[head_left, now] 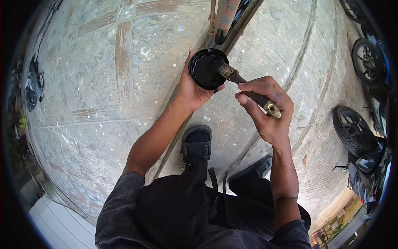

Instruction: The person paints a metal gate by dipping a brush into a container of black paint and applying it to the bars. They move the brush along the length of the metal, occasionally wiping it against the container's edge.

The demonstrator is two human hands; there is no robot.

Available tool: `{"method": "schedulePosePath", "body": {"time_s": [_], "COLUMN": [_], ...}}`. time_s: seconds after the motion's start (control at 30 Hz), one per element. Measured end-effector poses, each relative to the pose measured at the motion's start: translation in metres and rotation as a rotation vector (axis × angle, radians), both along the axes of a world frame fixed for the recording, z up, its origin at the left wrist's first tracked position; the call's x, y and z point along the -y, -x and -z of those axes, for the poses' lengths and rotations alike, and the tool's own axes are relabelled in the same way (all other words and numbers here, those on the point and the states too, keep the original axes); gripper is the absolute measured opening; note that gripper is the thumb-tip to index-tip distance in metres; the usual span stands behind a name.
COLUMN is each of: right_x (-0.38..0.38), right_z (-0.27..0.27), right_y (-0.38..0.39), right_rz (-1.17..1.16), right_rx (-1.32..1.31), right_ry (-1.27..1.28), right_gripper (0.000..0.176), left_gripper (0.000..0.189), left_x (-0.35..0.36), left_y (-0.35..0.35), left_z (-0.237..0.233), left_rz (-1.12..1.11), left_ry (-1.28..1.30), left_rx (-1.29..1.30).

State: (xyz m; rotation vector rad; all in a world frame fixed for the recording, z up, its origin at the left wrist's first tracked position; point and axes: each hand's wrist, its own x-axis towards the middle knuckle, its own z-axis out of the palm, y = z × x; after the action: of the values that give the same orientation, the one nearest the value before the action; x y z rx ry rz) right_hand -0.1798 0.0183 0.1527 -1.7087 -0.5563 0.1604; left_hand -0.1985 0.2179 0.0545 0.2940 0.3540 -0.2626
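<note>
My left hand [191, 89] cups a small round black container [205, 70] filled with a glossy black substance. My right hand [265, 112] grips a paintbrush [248, 93] by its dark handle, which ends in a brass-coloured tip near my palm. The brush's metal ferrule and bristles rest inside the container, dipped into the black substance. Both hands are held out in front of me, above the ground.
I stand on a paved stone floor, my sandalled feet [197, 141] below the hands. A rusty pole [226, 16] rises ahead. Motorbikes [365, 141] are parked at the right, another [33, 85] at the left.
</note>
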Motion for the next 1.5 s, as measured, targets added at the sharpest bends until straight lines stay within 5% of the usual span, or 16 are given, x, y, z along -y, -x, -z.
{"method": "schedulePosePath", "body": {"time_s": [0.13, 0.3, 0.6, 0.73, 1.0, 1.1, 1.2, 1.33, 1.5], "right_x": [0.004, 0.014, -0.029, -0.038, -0.047, -0.041, -0.027, -0.032, -0.036], "right_z": [0.016, 0.033, 0.1, 0.074, 0.105, 0.058, 0.06, 0.113, 0.08], "right_y": [0.009, -0.004, -0.069, -0.071, -0.081, -0.08, -0.08, -0.099, -0.099], "right_rz": [0.277, 0.473, 0.515, 0.505, 0.528, 0.509, 0.569, 0.559, 0.483], "right_rx": [-0.421, -0.539, -0.472, -0.413, -0.416, -0.36, -0.306, -0.362, -0.334], "right_ry": [-0.376, -0.565, -0.402, -0.543, -0.287, -0.576, -0.538, -0.153, -0.472], "right_gripper": [0.018, 0.026, 0.02, 0.019, 0.02, 0.019, 0.016, 0.015, 0.014], "left_gripper": [0.066, 0.069, 0.06, 0.057, 0.066, 0.065, 0.064, 0.062, 0.058], "left_x": [0.009, 0.012, -0.025, -0.032, -0.04, -0.045, -0.048, -0.05, -0.055], "left_y": [-0.011, -0.02, 0.0, 0.008, 0.012, 0.017, 0.02, 0.024, 0.036], "left_z": [0.007, 0.027, 0.05, 0.048, 0.032, 0.026, 0.024, 0.018, 0.007], "left_rz": [0.061, 0.069, 0.032, 0.003, -0.02, -0.032, -0.037, -0.03, -0.02], "left_ry": [-0.002, 0.101, 0.183, 0.19, 0.189, 0.217, 0.226, 0.22, 0.19], "left_rx": [-0.027, -0.094, -0.024, -0.011, -0.023, -0.012, 0.003, 0.002, 0.016]}}
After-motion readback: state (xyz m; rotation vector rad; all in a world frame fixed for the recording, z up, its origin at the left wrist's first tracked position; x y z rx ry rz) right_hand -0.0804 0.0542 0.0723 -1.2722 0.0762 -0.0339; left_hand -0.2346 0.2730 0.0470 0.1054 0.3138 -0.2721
